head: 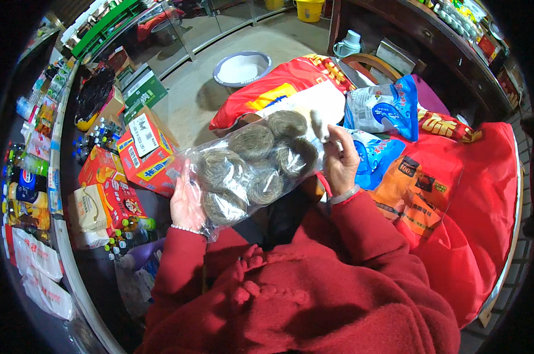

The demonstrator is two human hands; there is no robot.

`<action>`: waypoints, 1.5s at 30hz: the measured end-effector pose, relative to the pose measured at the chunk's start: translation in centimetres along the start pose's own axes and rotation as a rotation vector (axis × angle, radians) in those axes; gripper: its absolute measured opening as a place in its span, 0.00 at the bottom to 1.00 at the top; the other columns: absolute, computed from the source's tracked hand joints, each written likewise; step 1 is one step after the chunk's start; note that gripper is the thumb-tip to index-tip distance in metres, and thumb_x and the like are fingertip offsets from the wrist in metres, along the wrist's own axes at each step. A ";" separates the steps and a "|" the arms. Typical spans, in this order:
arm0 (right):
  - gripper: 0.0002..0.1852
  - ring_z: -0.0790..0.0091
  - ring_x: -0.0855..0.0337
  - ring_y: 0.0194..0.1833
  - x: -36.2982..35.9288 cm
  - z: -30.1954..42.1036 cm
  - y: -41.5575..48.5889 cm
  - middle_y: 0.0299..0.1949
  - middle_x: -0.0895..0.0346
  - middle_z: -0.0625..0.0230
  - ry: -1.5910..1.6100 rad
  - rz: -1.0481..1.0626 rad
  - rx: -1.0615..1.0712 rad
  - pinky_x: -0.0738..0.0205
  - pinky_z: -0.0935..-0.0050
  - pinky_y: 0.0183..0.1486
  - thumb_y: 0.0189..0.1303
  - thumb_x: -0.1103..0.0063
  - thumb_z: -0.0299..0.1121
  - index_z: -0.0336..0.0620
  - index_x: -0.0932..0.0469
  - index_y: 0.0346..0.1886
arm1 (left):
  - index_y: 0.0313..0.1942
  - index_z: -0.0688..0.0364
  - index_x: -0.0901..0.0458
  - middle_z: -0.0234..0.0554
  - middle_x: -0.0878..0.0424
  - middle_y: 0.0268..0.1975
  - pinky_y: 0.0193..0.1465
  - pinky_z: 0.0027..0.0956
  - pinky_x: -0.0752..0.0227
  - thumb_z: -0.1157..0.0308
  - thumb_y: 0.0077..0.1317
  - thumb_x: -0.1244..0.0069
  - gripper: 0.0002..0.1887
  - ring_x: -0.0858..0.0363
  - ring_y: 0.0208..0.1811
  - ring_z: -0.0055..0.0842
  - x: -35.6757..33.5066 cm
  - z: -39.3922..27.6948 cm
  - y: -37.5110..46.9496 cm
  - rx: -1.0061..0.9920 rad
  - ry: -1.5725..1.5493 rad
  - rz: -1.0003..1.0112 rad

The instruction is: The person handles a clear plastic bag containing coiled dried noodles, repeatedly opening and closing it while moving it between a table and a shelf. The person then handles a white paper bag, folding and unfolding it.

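Note:
A clear plastic bag [249, 170] is held up in front of my chest, tilted so its right end is higher. Inside lie several round coiled bundles of fine grey-brown strands [251, 140]; glare on the plastic hides what they are made of. My left hand [187, 194] supports the lower left end, its palm against the plastic. At the upper right end, my right hand [341, 159] pinches the gathered, twisted plastic. Just beyond that hand are two blue and white plastic packets [380, 108], lying on large red printed bags [466, 186].
To the left stand red and yellow cartons [145, 152], a green carton [145, 90] and bottled drinks [127, 234]. A goods-lined shelf [65, 155] curves along the far left. Ahead on the floor is a white basin [242, 68]. A yellow bucket [309, 9] stands farther back.

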State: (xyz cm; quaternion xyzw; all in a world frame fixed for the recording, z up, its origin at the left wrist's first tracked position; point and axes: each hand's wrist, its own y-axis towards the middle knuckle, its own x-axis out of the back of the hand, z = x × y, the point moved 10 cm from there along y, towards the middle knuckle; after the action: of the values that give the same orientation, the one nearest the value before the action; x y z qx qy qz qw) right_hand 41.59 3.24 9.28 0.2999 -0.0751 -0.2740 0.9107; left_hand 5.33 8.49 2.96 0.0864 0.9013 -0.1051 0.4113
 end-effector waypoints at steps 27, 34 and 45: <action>0.23 0.44 0.26 0.61 -15.9 6.8 -6.7 0.59 0.25 0.53 -0.200 0.631 0.291 0.31 0.54 0.63 0.54 0.40 0.20 0.45 0.22 0.56 | 0.77 0.57 0.50 0.46 0.42 0.77 0.77 0.45 0.47 0.40 0.76 0.67 0.39 0.41 0.76 0.41 -2.1 1.0 -0.8 0.117 -0.124 0.060; 0.21 0.46 0.25 0.60 -17.2 6.2 -6.6 0.58 0.24 0.53 -0.024 0.579 0.154 0.29 0.57 0.62 0.56 0.43 0.16 0.43 0.20 0.53 | 0.74 0.63 0.45 0.49 0.34 0.72 0.75 0.46 0.42 0.50 0.75 0.58 0.36 0.35 0.73 0.40 -1.8 1.8 -0.5 0.138 0.051 0.095; 0.21 0.49 0.15 0.27 -9.4 5.4 0.6 0.22 0.19 0.51 -0.366 0.758 -0.192 0.22 0.58 0.33 0.62 0.35 0.49 0.37 0.16 0.31 | 0.70 0.61 0.35 0.43 0.26 0.67 0.72 0.43 0.36 0.61 0.77 0.64 0.25 0.28 0.68 0.36 -1.8 0.5 -0.7 0.167 -0.017 0.003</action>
State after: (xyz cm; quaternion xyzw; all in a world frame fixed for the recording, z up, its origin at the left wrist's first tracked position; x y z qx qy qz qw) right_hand 32.30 6.00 14.27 0.1117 -0.3144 0.0252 0.9424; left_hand 6.65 7.57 4.10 0.1207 0.8857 -0.1801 0.4106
